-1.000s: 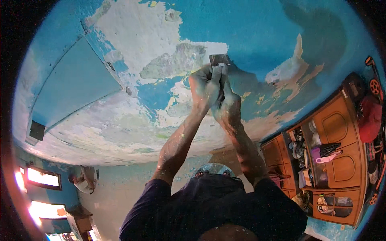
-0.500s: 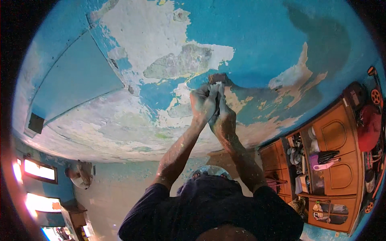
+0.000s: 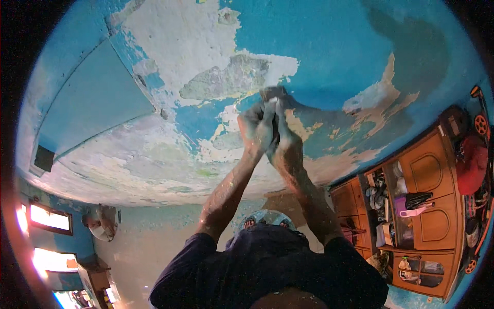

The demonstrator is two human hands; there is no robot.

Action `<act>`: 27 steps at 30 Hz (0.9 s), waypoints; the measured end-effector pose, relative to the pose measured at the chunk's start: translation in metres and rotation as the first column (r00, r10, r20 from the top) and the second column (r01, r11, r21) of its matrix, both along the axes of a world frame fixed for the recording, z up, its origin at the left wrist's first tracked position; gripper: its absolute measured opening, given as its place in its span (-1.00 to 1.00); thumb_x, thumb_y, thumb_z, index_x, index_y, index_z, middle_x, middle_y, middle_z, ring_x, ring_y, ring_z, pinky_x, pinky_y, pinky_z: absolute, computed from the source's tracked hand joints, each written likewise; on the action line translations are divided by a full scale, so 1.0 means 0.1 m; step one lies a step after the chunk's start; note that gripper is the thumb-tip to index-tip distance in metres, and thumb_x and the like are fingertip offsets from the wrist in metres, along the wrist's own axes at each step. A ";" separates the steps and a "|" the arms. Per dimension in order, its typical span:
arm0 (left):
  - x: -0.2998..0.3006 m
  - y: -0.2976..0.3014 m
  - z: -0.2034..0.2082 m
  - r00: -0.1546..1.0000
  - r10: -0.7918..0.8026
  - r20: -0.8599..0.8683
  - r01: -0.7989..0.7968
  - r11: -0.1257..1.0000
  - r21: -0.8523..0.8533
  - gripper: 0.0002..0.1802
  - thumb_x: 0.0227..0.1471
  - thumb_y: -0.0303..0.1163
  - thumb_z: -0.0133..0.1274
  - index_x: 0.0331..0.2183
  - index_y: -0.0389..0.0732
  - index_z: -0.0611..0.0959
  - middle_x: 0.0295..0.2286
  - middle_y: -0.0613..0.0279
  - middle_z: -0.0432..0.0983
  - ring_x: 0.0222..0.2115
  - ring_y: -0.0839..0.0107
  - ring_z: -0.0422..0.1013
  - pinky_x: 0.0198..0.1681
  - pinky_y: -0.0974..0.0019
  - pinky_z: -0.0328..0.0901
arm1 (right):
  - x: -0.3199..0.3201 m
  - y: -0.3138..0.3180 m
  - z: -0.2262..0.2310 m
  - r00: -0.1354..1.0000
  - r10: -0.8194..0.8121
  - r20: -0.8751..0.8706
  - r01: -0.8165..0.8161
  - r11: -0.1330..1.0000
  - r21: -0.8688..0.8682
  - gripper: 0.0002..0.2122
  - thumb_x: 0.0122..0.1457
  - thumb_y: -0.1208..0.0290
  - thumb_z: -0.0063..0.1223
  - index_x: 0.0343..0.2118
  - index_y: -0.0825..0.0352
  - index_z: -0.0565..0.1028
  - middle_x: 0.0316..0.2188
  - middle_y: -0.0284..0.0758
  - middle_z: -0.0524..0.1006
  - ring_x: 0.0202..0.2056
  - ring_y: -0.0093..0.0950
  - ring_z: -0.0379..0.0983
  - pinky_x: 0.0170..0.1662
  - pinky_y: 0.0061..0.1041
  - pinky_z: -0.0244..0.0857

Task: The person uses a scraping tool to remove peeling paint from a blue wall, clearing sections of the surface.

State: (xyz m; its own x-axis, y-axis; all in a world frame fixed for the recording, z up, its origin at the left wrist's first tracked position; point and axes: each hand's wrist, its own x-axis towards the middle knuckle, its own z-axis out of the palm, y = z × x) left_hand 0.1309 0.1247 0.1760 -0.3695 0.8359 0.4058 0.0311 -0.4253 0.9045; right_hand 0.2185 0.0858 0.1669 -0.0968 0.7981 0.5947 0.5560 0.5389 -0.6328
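Both my hands are raised in front of me against a wall point(image 3: 303, 41) of blue paint, peeled in ragged patches to white and grey. My left hand point(image 3: 253, 129) and my right hand point(image 3: 288, 148) are pressed together, fingers closed round what looks like a scraper point(image 3: 271, 93). Its dark, broad head shows above my fingertips and meets the wall at the edge of a peeled patch. Most of its handle is hidden in my grip. Pale dust speckles my forearms.
An orange-brown wooden cabinet point(image 3: 429, 221) with shelves of assorted things stands at the right. Beside it hang a red item point(image 3: 472, 165) and other gear. My feet rest on a round, pale surface point(image 3: 267, 213) below. Bright windows point(image 3: 51, 217) are at the lower left.
Both hands and the scraper have shifted slightly up and left along the wall. The grip looks the same.
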 end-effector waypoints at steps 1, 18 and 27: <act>0.06 0.02 0.15 0.997 -0.071 0.025 0.071 0.997 0.002 -0.75 0.02 -0.40 0.05 -0.61 -0.34 0.57 -0.67 0.42 0.41 -0.64 0.69 0.21 -0.62 0.52 0.14 | 0.06 0.01 0.11 1.000 -0.010 -0.017 0.010 0.999 0.047 -0.28 -0.07 0.56 0.06 0.21 0.28 0.03 -0.50 -0.05 0.46 -0.46 -0.17 0.46 -0.44 -0.38 0.31; -0.23 -0.04 0.26 0.951 -0.279 0.131 0.282 0.959 -0.003 -0.87 0.03 -0.47 0.03 -0.42 -0.32 0.63 -0.57 0.39 0.48 -0.60 0.70 0.25 -0.59 0.55 0.16 | -0.23 0.00 0.14 0.996 -0.093 -0.017 0.094 0.984 0.150 -0.35 0.00 0.53 0.00 0.20 0.28 0.06 -0.52 -0.11 0.45 -0.55 -0.23 0.44 -0.54 -0.43 0.25; -0.31 -0.02 0.38 0.982 -0.185 0.046 0.182 0.981 0.067 -0.85 0.03 -0.49 0.01 -0.40 -0.37 0.63 -0.54 0.35 0.48 -0.54 0.65 0.30 -0.52 0.51 0.24 | -0.31 -0.05 0.33 0.999 -0.019 -0.034 0.023 0.991 0.129 -0.27 -0.04 0.48 0.07 0.22 0.23 0.00 -0.25 -0.06 0.48 -0.42 -0.15 0.47 -0.45 -0.36 0.33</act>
State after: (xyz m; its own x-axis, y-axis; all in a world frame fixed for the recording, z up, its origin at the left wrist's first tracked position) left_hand 0.1002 0.1224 0.2141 -0.2341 0.8653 0.4432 -0.0992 -0.4747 0.8745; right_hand 0.1878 0.0806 0.2002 -0.0602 0.7159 0.6956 0.5483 0.6060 -0.5763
